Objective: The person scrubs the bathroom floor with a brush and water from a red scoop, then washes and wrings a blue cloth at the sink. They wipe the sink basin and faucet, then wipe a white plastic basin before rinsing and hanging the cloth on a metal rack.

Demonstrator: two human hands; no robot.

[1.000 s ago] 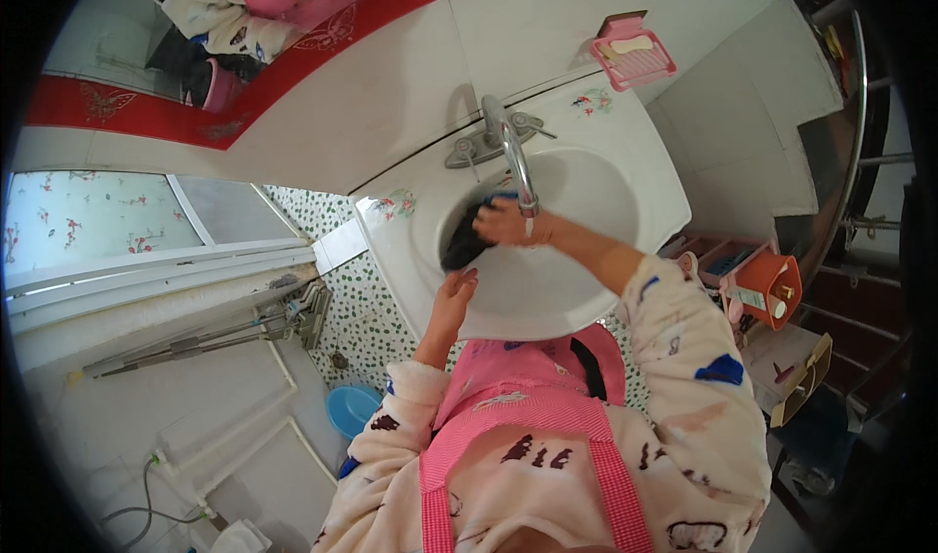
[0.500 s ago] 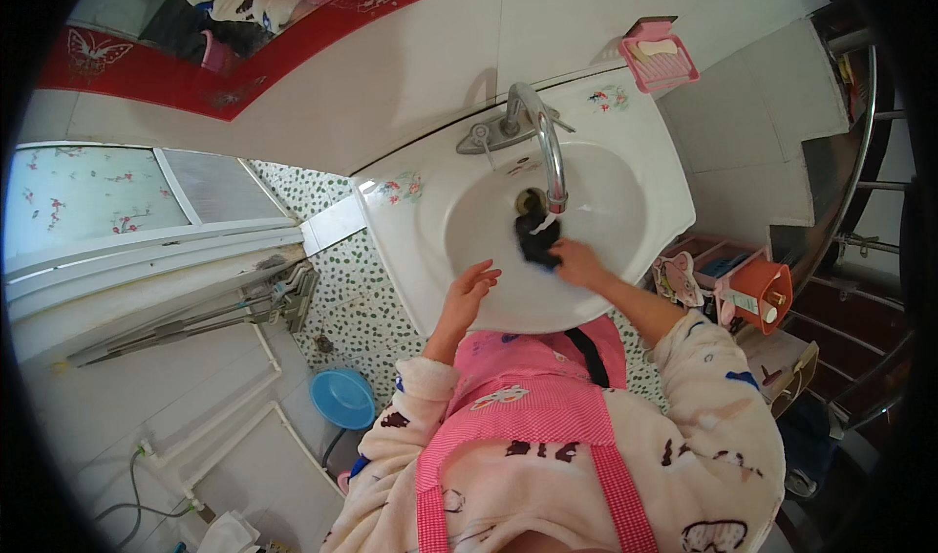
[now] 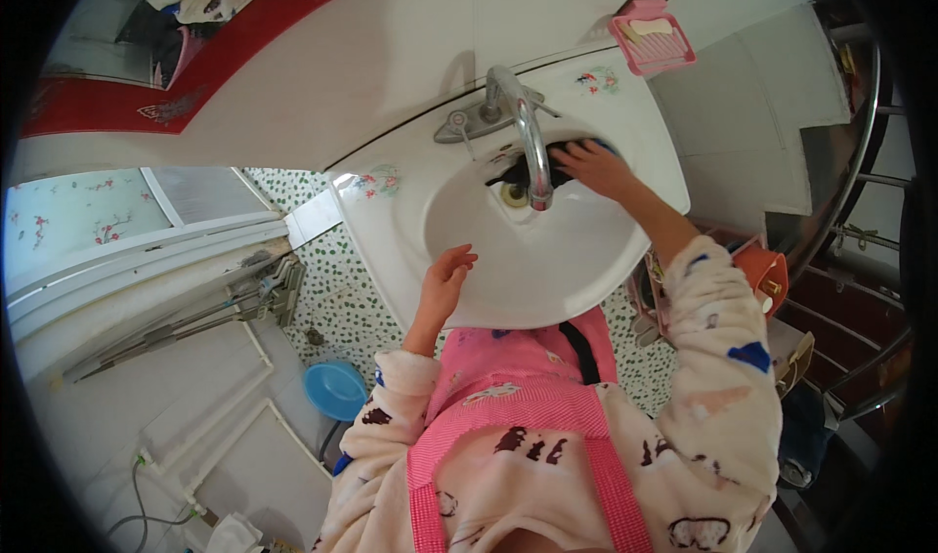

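Observation:
A crumpled dark cloth (image 3: 508, 173) lies against the back wall of the white washbasin (image 3: 469, 260), behind the curved chrome tap (image 3: 529, 128). My right hand (image 3: 596, 168) rests on the cloth's right end with its fingers stretched out over it. Part of the cloth is hidden by the tap and by those fingers. Over the basin's front left rim hovers my left hand (image 3: 449, 272), empty, its fingers loosely apart. Below the tap's spout shows the round drain (image 3: 512, 195).
On the wall at the back right hangs a pink soap dish (image 3: 657, 47) with pale soap. A blue tub (image 3: 335, 390) stands on the floor at left. An orange bin (image 3: 761, 279) sits right of the basin, and a red-framed mirror (image 3: 78, 104) is at the upper left.
My right hand has moved from below the spout to the back right of the basin, taking the dark cloth along. The drain shows more fully. My left hand stays near the front rim.

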